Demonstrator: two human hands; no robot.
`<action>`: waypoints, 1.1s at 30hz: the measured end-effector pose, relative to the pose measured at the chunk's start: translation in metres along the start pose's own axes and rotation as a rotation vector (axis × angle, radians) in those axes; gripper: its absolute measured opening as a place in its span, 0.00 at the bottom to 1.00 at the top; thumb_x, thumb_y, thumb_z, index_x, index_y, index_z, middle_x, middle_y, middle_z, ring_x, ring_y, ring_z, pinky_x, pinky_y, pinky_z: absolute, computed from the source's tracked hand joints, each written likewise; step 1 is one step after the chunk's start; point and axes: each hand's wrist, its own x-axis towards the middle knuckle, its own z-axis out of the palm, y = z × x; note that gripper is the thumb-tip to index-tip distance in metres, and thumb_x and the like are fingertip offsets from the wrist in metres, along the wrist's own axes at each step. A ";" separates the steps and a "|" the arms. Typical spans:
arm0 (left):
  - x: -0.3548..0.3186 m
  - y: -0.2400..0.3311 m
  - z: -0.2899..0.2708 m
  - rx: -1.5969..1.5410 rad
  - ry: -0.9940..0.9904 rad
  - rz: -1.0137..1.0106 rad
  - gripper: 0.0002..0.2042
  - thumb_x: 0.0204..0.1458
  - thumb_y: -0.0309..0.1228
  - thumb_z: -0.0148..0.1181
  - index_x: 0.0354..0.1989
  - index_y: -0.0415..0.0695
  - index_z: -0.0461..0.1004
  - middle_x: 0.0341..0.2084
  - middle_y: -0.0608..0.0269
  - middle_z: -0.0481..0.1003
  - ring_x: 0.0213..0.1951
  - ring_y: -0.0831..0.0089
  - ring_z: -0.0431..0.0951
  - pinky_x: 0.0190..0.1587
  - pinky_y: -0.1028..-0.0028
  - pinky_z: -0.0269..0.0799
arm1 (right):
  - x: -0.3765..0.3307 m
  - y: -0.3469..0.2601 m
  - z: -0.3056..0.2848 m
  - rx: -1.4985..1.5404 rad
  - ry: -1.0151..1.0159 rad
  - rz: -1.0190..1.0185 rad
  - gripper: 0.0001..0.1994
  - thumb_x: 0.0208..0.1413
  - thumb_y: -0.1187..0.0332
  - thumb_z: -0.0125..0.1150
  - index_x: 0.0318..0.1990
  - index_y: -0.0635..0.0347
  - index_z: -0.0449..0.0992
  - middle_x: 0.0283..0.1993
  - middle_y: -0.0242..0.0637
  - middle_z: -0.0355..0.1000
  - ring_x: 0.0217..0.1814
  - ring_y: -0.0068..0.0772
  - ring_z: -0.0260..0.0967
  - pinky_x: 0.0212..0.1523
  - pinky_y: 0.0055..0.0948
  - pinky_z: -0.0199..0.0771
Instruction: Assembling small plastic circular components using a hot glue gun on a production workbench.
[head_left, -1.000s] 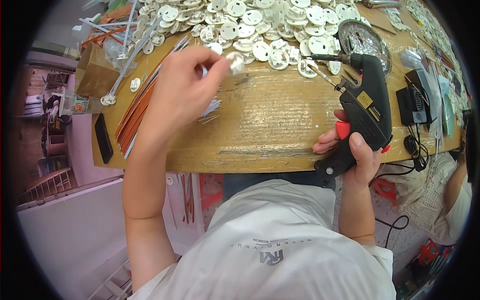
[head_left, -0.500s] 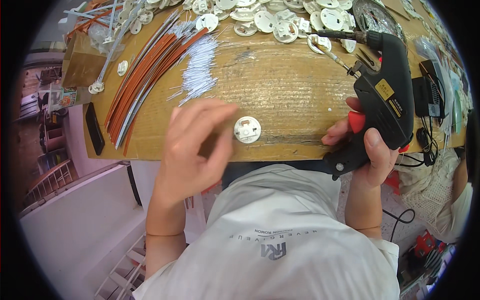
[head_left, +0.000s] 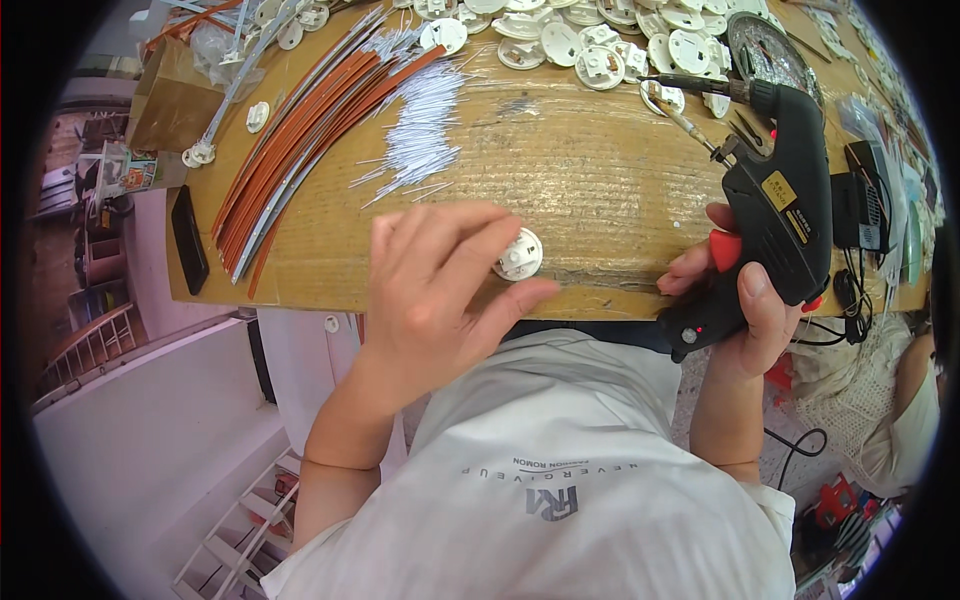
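A small round white plastic disc [head_left: 522,256] with little fittings on its face lies near the table's front edge. My left hand [head_left: 428,292] reaches over its left side, thumb and fingers apart around it; the fingers cover part of the rim. In my right hand [head_left: 765,325] is a black soldering gun [head_left: 785,180] with a red trigger, gripped by its handle. A small red light glows low on that handle. The gun's metal tip points up and left, over another white disc [head_left: 662,98].
Thin white wires [head_left: 420,130] lie in a heap beyond my left hand. Beside them is a bundle of orange and grey strips [head_left: 310,140]. Many white discs [head_left: 600,65] pile up at the back, near a round dark dish [head_left: 770,50]. A phone [head_left: 188,240] rests at the left edge.
My left hand has moved right, to the disc, and its thumb and fingers have spread around it. The soldering gun stays in my right hand, and its handle light now shows red.
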 end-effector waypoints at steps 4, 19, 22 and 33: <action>-0.006 0.005 0.010 0.161 0.116 -0.061 0.18 0.45 0.35 0.78 0.43 0.43 0.81 0.34 0.67 0.75 0.35 0.69 0.75 0.42 0.66 0.60 | 0.001 0.001 0.000 -0.012 -0.017 -0.034 0.32 0.57 0.59 0.56 0.61 0.82 0.66 0.33 0.56 0.79 0.29 0.43 0.79 0.32 0.35 0.83; -0.005 -0.007 -0.016 -0.046 0.106 -0.115 0.14 0.45 0.23 0.75 0.42 0.42 0.83 0.44 0.59 0.82 0.42 0.65 0.80 0.47 0.68 0.63 | 0.000 0.004 0.001 0.002 -0.003 -0.040 0.32 0.59 0.58 0.55 0.61 0.82 0.66 0.34 0.56 0.78 0.28 0.43 0.79 0.30 0.34 0.83; -0.003 -0.031 -0.020 0.198 0.200 -0.230 0.08 0.50 0.28 0.72 0.38 0.43 0.81 0.37 0.63 0.78 0.39 0.67 0.76 0.46 0.66 0.59 | 0.000 0.005 0.001 -0.021 -0.002 -0.053 0.32 0.59 0.58 0.55 0.61 0.83 0.66 0.34 0.56 0.78 0.28 0.43 0.79 0.30 0.34 0.83; 0.010 -0.034 -0.020 0.281 -0.005 -0.277 0.04 0.57 0.27 0.65 0.34 0.41 0.76 0.33 0.60 0.71 0.39 0.61 0.71 0.45 0.63 0.57 | 0.000 0.003 0.000 -0.039 -0.007 -0.055 0.32 0.59 0.58 0.54 0.61 0.83 0.65 0.32 0.55 0.79 0.28 0.42 0.79 0.30 0.33 0.83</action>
